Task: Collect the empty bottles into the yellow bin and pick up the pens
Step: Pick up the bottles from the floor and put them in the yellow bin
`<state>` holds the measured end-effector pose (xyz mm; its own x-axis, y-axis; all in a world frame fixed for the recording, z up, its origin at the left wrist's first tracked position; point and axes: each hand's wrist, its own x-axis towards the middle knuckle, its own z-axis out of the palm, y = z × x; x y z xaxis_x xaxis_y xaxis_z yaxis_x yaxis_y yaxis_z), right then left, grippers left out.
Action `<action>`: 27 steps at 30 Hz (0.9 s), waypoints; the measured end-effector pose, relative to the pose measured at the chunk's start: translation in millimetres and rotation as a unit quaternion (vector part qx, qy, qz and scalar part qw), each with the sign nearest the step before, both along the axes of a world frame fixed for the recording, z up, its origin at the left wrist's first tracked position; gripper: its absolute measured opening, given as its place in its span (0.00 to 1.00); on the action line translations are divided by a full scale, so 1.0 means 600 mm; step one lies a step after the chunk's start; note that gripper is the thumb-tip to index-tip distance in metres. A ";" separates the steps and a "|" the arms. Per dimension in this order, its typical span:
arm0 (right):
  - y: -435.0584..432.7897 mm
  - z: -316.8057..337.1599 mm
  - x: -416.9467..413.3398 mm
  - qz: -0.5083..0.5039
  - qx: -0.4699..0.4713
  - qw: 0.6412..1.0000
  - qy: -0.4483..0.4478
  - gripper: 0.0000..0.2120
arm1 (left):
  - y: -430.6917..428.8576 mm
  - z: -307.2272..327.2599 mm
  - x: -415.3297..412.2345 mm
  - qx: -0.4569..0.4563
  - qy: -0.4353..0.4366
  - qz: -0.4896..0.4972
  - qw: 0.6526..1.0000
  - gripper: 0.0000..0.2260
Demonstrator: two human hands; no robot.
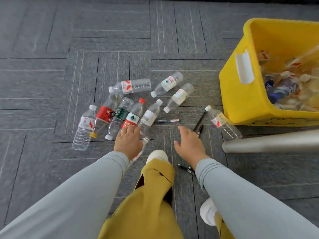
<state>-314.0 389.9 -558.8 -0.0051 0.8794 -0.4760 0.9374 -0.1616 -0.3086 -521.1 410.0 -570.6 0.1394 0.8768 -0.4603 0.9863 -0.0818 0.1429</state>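
Grey carpet-tile floor point(51, 66) carries everything. Open yellow plastic bin point(241, 100), at right, holds many clear bottles; a brushed-metal tubular leg point(269, 144) crosses in front of it. Scattered clear plastic bottles with red, green and white labels point(120, 114) lie left of centre, well apart from the bin; one white-capped clear bottle point(222, 123) lies just beside its wall. Left hand point(128, 143) covers the scatter's near edge, a bottle under the palm; whether its grip is closed cannot be told. Right hand point(189, 144): grip wide, empty, near two thin black pens point(199, 125). A slim blue-and-white pen point(168, 120) lies beside the bottles. Recommended: clasp each bottle round its body, since light empties roll; pinch pens at mid-barrel.
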 end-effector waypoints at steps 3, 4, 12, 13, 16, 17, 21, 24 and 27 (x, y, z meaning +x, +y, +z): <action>-0.005 -0.052 -0.019 0.021 -0.027 0.999 0.016 0.27 | -0.016 -0.048 -0.008 -0.028 0.002 0.024 0.999 0.21; -0.006 -0.067 -0.020 0.026 -0.035 0.999 0.017 0.27 | -0.019 -0.061 -0.008 -0.036 0.002 0.029 0.999 0.21; -0.015 -0.154 0.013 -0.017 -0.045 0.999 0.024 0.26 | -0.027 -0.177 -0.028 -0.108 0.034 0.042 0.993 0.32; -0.018 -0.165 0.021 -0.018 -0.050 0.998 0.022 0.26 | -0.034 -0.194 -0.033 -0.124 0.044 0.046 0.990 0.35; -0.023 -0.196 0.045 -0.028 -0.070 0.997 0.008 0.26 | -0.046 -0.241 -0.054 -0.146 0.057 0.060 0.986 0.40; -0.023 -0.205 0.051 -0.031 -0.075 0.997 0.005 0.26 | -0.047 -0.253 -0.058 -0.150 0.058 0.061 0.985 0.40; -0.020 -0.231 0.062 -0.038 -0.087 0.995 -0.001 0.26 | -0.048 -0.272 -0.048 -0.165 0.058 0.040 0.984 0.39; -0.015 -0.231 0.060 -0.044 -0.088 0.995 0.002 0.27 | -0.044 -0.259 -0.033 -0.132 0.023 0.034 0.990 0.38; -0.009 -0.216 0.056 -0.046 -0.080 0.996 0.009 0.27 | -0.021 -0.232 -0.016 -0.092 -0.034 0.043 0.994 0.39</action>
<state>-280.5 384.7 -688.4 0.0614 0.7902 -0.6098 0.9109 -0.2942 -0.2894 -531.0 397.6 -710.1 0.1037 0.7888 -0.6058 0.9761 0.0363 0.2144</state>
